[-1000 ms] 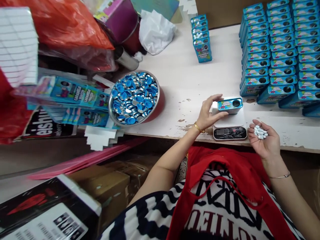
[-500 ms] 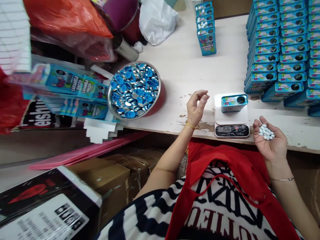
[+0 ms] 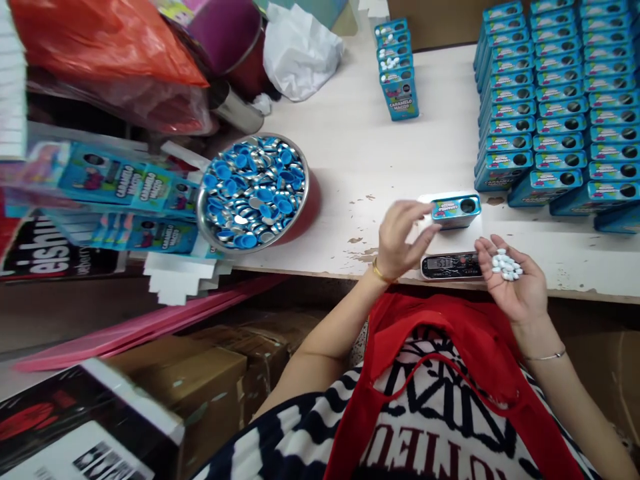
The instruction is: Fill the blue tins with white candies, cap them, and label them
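Your left hand is hanging half open by the tin, any contact unclear. Your right hand is cupping white candies, palm up. The tin is standing on the scale, uncapped; candies are showing in the far tins, while rowed tins are standing open. Its long axis is running left-right, its hole facing up near the right end.

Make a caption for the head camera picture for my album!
Left hand beside a blue tin on a scale, right hand cupping white candies, bowl of caps nearby.
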Demonstrator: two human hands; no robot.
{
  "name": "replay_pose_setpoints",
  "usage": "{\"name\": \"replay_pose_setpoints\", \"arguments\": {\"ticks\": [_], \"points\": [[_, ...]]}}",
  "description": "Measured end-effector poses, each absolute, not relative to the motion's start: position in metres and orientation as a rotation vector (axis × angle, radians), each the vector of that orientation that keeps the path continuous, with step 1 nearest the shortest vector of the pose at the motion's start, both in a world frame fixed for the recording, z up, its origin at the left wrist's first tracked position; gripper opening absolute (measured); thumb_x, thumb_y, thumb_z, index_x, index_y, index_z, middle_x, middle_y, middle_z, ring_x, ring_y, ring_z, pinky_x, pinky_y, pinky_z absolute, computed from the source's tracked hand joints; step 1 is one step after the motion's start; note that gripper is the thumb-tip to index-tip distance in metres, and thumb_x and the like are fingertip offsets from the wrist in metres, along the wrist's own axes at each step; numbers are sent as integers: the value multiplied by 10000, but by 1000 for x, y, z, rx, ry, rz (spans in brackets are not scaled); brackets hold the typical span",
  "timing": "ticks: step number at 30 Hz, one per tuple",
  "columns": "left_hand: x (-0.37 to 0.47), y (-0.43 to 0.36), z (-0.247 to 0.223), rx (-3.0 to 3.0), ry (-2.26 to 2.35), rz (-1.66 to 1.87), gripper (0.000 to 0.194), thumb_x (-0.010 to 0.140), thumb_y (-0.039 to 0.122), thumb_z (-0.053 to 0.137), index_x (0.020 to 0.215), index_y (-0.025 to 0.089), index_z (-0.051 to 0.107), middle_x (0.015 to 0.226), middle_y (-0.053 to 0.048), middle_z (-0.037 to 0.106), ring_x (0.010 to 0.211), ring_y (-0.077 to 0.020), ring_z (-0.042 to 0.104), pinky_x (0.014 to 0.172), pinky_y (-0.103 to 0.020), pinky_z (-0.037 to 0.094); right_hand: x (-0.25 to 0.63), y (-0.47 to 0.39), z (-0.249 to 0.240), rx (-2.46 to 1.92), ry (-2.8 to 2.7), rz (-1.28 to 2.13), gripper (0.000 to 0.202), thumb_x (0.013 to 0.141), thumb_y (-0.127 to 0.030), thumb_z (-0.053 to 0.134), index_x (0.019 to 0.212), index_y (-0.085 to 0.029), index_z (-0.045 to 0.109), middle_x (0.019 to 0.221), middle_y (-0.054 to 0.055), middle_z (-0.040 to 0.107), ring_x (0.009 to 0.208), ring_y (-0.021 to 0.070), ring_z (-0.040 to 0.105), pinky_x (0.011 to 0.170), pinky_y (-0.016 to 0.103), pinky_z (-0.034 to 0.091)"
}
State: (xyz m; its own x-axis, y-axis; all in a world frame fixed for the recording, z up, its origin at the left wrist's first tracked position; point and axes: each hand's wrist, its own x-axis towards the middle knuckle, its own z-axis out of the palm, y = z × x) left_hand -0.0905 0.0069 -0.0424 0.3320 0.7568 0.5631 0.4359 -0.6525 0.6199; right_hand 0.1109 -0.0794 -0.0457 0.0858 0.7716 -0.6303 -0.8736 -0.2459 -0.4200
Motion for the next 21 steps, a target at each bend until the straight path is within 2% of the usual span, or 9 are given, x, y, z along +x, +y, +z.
{"name": "replay_pose_setpoints", "arguments": {"ticks": [3,6,10,15,18,21], "points": [[-72,-12,-27,2485,701,992,211,951,219,466,1140,224,559,1040,-63,641,935,-154,603,795,-310,520,96,-78,-41,-855,161,1639,221,839,-163,500,1022,-128,620,972,98,728,917,167,714,783,280,616],[-58,-18,-26,2564,559,733,206,964,217,416,1089,182,575,1055,-92,640,943,-168,600,797,-310,523,86,-80,-41,-792,246,1672,172,850,-137,491,956,-134,628,855,49,733,782,137,713,713,265,619],[-54,-17,-30,2578,603,512,224,971,233,382,993,156,592,1041,-104,630,931,-170,597,790,-312,520,82,-84,-41,-754,320,1694,176,874,-120,468,922,-136,636,842,36,735,793,128,708,748,273,615],[-56,-18,-29,2568,604,494,208,975,250,394,960,162,581,1071,-96,638,983,-176,600,824,-316,520,83,-85,-38,-701,304,1693,253,895,-113,413,983,-145,648,917,42,739,872,130,707,764,275,613],[-56,-15,-26,2596,547,499,188,968,236,408,943,158,577,1062,-100,639,949,-172,610,793,-307,526,83,-84,-38,-694,290,1687,260,896,-108,410,977,-136,655,896,38,742,846,121,708,750,258,613],[-57,-6,-19,2566,471,661,156,962,209,427,919,151,565,999,-94,634,890,-143,604,765,-274,527,84,-82,-35,-673,231,1669,263,892,-123,423,1005,-131,661,940,47,745,859,113,707,794,249,606]]}}
